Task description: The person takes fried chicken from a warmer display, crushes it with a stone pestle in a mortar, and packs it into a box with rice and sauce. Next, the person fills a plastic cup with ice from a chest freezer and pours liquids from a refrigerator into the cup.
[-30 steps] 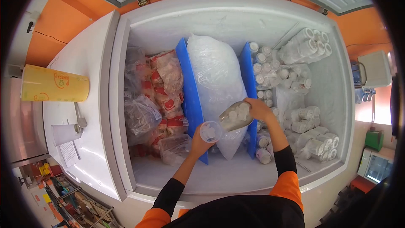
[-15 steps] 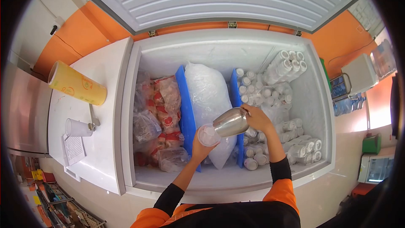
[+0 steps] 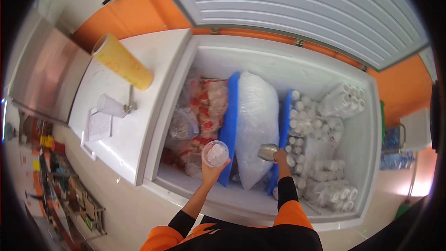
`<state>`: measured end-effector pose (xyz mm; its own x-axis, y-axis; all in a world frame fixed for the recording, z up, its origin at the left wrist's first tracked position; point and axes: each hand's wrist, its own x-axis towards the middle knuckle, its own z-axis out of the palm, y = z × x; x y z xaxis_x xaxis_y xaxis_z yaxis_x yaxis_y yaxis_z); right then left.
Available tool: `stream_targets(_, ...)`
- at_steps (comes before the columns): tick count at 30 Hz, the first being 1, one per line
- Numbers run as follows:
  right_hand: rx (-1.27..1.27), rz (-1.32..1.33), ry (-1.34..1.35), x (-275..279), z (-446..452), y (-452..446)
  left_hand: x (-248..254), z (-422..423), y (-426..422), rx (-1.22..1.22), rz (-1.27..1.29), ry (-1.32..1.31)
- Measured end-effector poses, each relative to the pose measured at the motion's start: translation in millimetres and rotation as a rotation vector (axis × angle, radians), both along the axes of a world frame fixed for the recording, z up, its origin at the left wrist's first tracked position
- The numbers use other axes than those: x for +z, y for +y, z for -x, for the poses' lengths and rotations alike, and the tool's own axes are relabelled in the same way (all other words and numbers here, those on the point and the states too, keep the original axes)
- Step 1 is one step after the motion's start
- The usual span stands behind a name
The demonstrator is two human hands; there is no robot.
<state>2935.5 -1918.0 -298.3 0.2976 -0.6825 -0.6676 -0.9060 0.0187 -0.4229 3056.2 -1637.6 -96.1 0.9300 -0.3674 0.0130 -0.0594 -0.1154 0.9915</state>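
My left hand (image 3: 213, 173) is closed around a clear plastic cup (image 3: 205, 150) that has ice pieces (image 3: 216, 154) in it, above the blue divider on the freezer's left side. In my right hand (image 3: 280, 156) is a metal ice scoop (image 3: 267, 151), gripped by its handle and lowered over the ice bag. Between two blue dividers (image 3: 230, 125) lies a big clear bag of ice (image 3: 256, 107). White-capped bottles (image 3: 320, 130) fill the freezer's right side, and red-and-white packages (image 3: 211, 102) lie on its left.
The chest freezer (image 3: 297, 51) stands with its lid (image 3: 297, 4) raised. Left of it, a white counter (image 3: 116, 144) carries a yellow roll (image 3: 123, 62), a clear cup (image 3: 111, 105) and a sheet of paper (image 3: 99, 125). A shelf rack (image 3: 74, 190) is at lower left.
The scoop has come away from the cup and dropped lower, tilted differently. My left hand has moved left with the cup, now showing ice inside. The view has turned left.
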Motion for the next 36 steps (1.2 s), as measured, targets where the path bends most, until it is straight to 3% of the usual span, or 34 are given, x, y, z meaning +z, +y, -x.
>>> stream_targets(1,-0.107,0.002,0.007,4,-7,14,3,-2,6,0.029,-0.007,-0.013)
stream_targets(4,0.142,0.409,-0.033,-11,-15,16,25,-20,21,0.009,-0.106,-0.043)
stream_targets(6,0.124,0.092,-0.231,25,-31,6,32,-31,29,-0.006,-0.133,-0.077)
stream_targets(9,0.097,-0.258,-0.487,157,-65,15,21,-40,38,-0.047,-0.11,-0.089)
stream_targets(11,0.238,-0.285,-0.806,192,-84,32,17,-39,35,-0.076,-0.057,-0.062)
stream_targets(13,0.472,-0.138,-0.905,187,-103,46,23,-34,22,-0.093,0.013,-0.017)
stream_targets(16,0.651,0.182,-0.477,263,-113,76,33,-25,7,-0.13,-0.008,-0.019)
stream_targets(22,0.758,0.219,-0.334,251,-116,83,17,-10,5,-0.167,-0.029,0.016)
stream_targets(25,0.793,0.171,-0.378,242,-112,80,5,-2,14,-0.222,-0.159,-0.008)
stream_targets(28,0.586,-0.105,-0.851,179,-102,45,21,0,14,-0.14,-0.188,-0.122)
stream_targets(30,0.345,-0.21,-0.662,213,-87,28,26,-2,17,-0.096,-0.076,-0.041)
stream_targets(32,0.215,-0.069,-0.659,180,-69,11,27,-3,23,-0.059,0.018,0.018)
stream_targets(35,0.199,0.269,-0.732,175,-51,17,26,-2,32,-0.027,0.101,0.064)
stream_targets(36,0.207,0.262,-0.792,193,-52,25,27,-3,35,-0.026,0.107,0.07)
